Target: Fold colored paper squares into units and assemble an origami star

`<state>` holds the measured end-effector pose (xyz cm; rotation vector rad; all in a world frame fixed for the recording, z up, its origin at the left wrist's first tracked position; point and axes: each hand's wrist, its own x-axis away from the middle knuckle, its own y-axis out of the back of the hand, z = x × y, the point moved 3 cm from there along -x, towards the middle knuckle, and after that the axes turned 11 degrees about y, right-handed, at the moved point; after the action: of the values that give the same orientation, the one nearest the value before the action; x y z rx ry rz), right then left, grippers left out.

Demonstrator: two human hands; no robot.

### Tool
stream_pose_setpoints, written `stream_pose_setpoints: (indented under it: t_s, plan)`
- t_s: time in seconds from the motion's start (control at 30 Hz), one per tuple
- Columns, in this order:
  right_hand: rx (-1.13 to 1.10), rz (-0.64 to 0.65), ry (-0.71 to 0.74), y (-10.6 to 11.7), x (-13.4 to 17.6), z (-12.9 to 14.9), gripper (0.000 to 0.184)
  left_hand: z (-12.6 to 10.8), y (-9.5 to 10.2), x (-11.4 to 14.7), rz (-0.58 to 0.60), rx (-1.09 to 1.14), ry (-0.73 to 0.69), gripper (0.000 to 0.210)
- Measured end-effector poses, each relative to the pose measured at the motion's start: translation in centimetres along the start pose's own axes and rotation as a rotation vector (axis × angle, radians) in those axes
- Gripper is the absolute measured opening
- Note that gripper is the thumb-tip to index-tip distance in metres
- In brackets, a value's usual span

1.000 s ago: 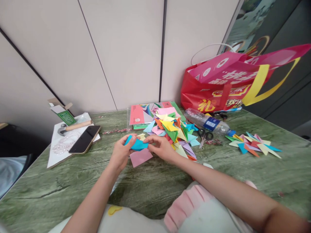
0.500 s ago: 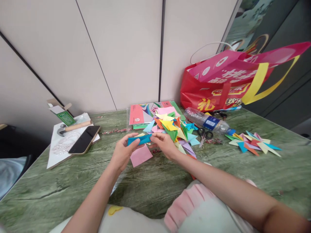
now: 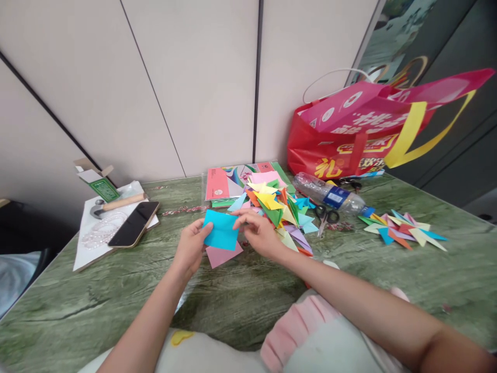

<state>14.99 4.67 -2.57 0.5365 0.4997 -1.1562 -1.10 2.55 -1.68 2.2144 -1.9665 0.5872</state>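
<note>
A square of blue paper (image 3: 221, 230) is held up above the table, its broad face toward me with a faint crease across it. My left hand (image 3: 193, 243) pinches its left edge, thumb on the front. At the upper right corner of the paper, the bent fingers of my right hand (image 3: 258, 232) grip the edge. Below the blue sheet lies a pink paper square (image 3: 223, 257), partly covered by it. Just beyond my right hand is a heap of folded coloured paper pieces (image 3: 272, 199).
Behind the heap lies a pink-covered paper pack (image 3: 219, 184). Scissors (image 3: 325, 217), a plastic bottle (image 3: 334, 194) and a red bag (image 3: 330, 140) are to the right, with more folded pieces (image 3: 404, 228). A phone (image 3: 134, 224) and a hammer (image 3: 120, 204) lie left.
The blue paper was a narrow strip seen folded or edge-on between both hands; now it shows as a flat square facing me. Both hands remain at its sides.
</note>
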Motion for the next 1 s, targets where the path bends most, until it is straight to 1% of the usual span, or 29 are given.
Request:
stream_pose_setpoints:
  t_s: [0.1,0.17,0.3,0.4,0.53,0.6,0.77,0.87,0.93,1.0]
  plan:
    - [0.079,0.123,0.036,-0.45,0.30,0.17,0.043,-0.06,0.16,-0.05,-0.011,-0.020,-0.004,0.042]
    - [0.111,0.153,0.052,-0.65,0.43,0.18,0.041,-0.10,0.22,-0.06,-0.012,-0.044,-0.009,0.041]
    - [0.177,0.173,0.038,-0.77,0.51,0.06,0.029,-0.12,0.30,-0.15,-0.019,-0.093,-0.059,0.039]
    - [0.213,0.202,0.006,-0.79,0.57,-0.06,0.020,-0.12,0.50,-0.28,-0.053,-0.074,-0.098,0.041]
    - [0.238,0.235,-0.006,-0.88,0.72,-0.22,0.025,-0.19,0.88,-0.36,-0.120,-0.047,-0.124,0.041]
    - [0.227,0.238,0.005,-0.93,0.77,-0.23,0.026,-0.26,0.99,-0.34,-0.131,-0.043,-0.145,0.039]
    - [0.189,0.247,0.038,-0.98,0.64,0.17,0.025,-0.13,1.00,-0.28,-0.104,-0.061,-0.154,0.031]
    - [0.215,0.250,0.067,-0.94,0.51,0.43,0.023,-0.10,0.94,-0.27,-0.095,-0.089,-0.168,0.039]
    - [0.222,0.253,0.077,-0.94,0.49,0.46,0.021,-0.18,0.92,-0.25,-0.120,-0.115,-0.180,0.047]
    - [0.227,0.257,0.081,-0.97,0.50,0.44,0.019,-0.34,0.89,-0.19,-0.159,-0.158,-0.196,0.051]
